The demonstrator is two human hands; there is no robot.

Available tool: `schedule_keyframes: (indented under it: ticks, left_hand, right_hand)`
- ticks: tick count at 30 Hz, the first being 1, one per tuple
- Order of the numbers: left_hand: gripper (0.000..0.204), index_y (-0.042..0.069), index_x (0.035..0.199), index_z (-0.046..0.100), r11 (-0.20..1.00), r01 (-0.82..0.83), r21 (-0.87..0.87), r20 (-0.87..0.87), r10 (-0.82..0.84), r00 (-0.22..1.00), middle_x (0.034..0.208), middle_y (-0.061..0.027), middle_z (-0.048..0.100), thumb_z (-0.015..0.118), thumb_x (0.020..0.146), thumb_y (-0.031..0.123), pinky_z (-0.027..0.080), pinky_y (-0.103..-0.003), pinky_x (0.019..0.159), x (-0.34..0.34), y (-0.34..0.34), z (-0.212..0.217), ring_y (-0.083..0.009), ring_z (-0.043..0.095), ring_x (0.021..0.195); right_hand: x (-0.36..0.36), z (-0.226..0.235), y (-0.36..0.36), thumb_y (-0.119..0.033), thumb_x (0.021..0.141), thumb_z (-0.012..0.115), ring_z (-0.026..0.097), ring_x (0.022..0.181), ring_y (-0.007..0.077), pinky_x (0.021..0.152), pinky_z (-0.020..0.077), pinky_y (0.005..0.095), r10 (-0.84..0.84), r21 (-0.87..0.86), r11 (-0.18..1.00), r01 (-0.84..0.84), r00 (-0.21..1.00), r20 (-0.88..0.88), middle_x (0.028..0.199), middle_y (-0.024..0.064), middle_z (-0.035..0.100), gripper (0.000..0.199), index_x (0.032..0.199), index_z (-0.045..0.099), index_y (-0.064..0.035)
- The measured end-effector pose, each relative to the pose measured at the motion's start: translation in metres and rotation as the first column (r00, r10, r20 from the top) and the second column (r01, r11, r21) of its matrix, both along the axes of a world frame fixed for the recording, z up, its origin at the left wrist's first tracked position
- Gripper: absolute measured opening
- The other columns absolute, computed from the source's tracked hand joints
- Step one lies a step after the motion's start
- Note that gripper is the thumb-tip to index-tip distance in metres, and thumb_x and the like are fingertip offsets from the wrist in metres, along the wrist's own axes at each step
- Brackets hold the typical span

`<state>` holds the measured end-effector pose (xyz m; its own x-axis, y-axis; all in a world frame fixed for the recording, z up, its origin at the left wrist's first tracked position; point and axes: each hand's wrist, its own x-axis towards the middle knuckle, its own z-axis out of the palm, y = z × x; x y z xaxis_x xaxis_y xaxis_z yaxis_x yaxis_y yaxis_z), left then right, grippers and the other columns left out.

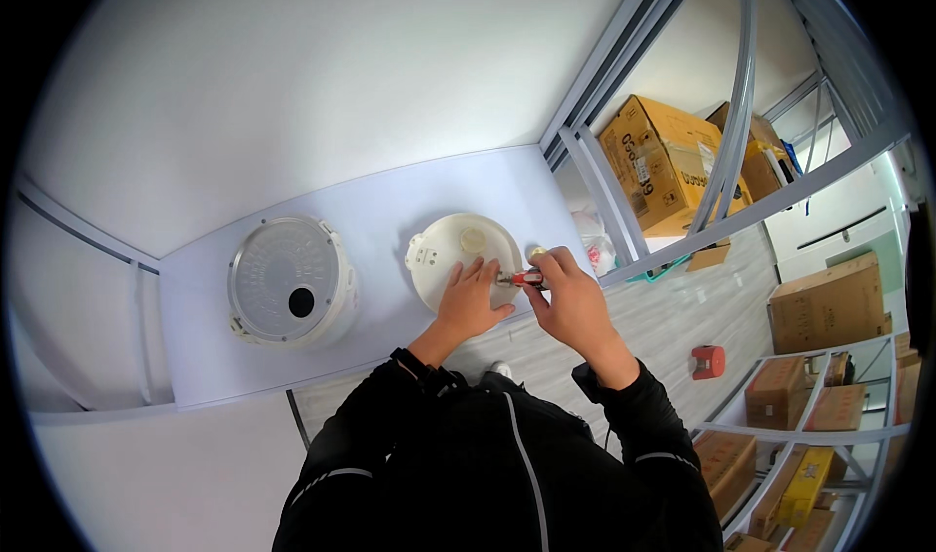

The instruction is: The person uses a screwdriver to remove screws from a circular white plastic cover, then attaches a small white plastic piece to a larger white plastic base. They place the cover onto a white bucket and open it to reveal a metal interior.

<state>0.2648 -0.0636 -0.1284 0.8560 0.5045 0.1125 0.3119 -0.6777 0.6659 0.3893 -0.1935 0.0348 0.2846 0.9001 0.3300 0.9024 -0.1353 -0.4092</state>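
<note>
Round cream cover [447, 252] lies on the worktop [375, 250], right of its middle and near the front edge. Right hand's [570, 303] grip is closed around a red-handled tool [527, 278], directed at the cover's right side; tip contact cannot be confirmed. Left hand [471, 303] lies spread on the cover, grasping nothing visible. Step in hand is judged to be tool work on the cover; the next move calls for steady bracing and an aligned tip. Farther out, a white drum [341, 303] stands toward the worktop's left end.
</note>
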Motion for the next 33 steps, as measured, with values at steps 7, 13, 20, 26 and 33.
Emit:
schedule_keyframes:
  ticks: [7,13,20,26,33]
  left_hand:
    - [0.09,0.003,0.154,0.046,1.0,-0.006,0.025,-0.048,0.007,0.999,0.154,-0.0153,0.058,0.084,0.085,0.047,0.027,-0.058,0.128,0.002,0.0,0.001,-0.0349,0.043,0.154]
    - [0.092,0.0,0.154,0.046,1.0,-0.016,-0.026,-0.049,0.015,0.999,0.152,-0.0178,0.059,0.085,0.083,0.043,0.024,-0.055,0.131,0.002,-0.001,0.003,-0.0331,0.042,0.155]
    - [0.086,0.004,0.152,0.049,0.999,-0.018,0.033,-0.023,0.018,1.0,0.15,-0.015,0.061,0.08,0.087,0.05,0.029,-0.059,0.127,0.001,0.0,-0.002,-0.0344,0.044,0.154]
    - [0.093,0.001,0.154,0.047,1.0,-0.03,0.008,-0.051,0.031,0.998,0.152,-0.0159,0.06,0.086,0.082,0.046,0.025,-0.054,0.131,0.004,-0.003,0.0,-0.0312,0.041,0.155]
    - [0.093,0.002,0.154,0.048,1.0,-0.001,-0.005,-0.044,0.001,0.999,0.15,-0.0159,0.061,0.087,0.081,0.045,0.025,-0.055,0.13,0.002,-0.003,-0.002,-0.0311,0.043,0.154]
  right_hand:
    - [-0.002,0.003,0.025,-0.029,0.09,0.083,0.07,0.071,0.0297,0.059,0.0535,0.041,-0.072,-0.204,0.968,0.143,0.943,0.324,0.091,0.0107,0.064,0.043,0.121,0.065,-0.006]
    - [-0.012,0.018,0.027,-0.033,0.088,0.082,0.07,0.072,0.0333,0.057,0.0527,0.0411,-0.014,-0.074,0.996,0.041,0.941,0.34,0.089,0.0125,0.065,0.044,0.117,0.065,-0.0042]
    - [-0.016,0.021,0.032,-0.029,0.087,0.081,0.072,0.075,0.0346,0.059,0.0539,0.0418,-0.191,-0.407,0.87,0.279,0.951,0.243,0.094,0.015,0.067,0.042,0.114,0.062,-0.0032]
    - [-0.012,0.019,0.023,-0.032,0.092,0.079,0.07,0.062,0.0342,0.053,0.052,0.0439,-0.009,-0.012,1.0,0.014,0.945,0.326,0.075,0.0103,0.07,0.036,0.107,0.059,-0.0061]
    - [-0.01,0.008,0.027,-0.039,0.092,0.078,0.067,0.057,0.0344,0.05,0.0515,0.0446,-0.174,-0.186,0.95,0.252,0.919,0.354,0.072,0.0108,0.062,0.039,0.104,0.058,-0.0073]
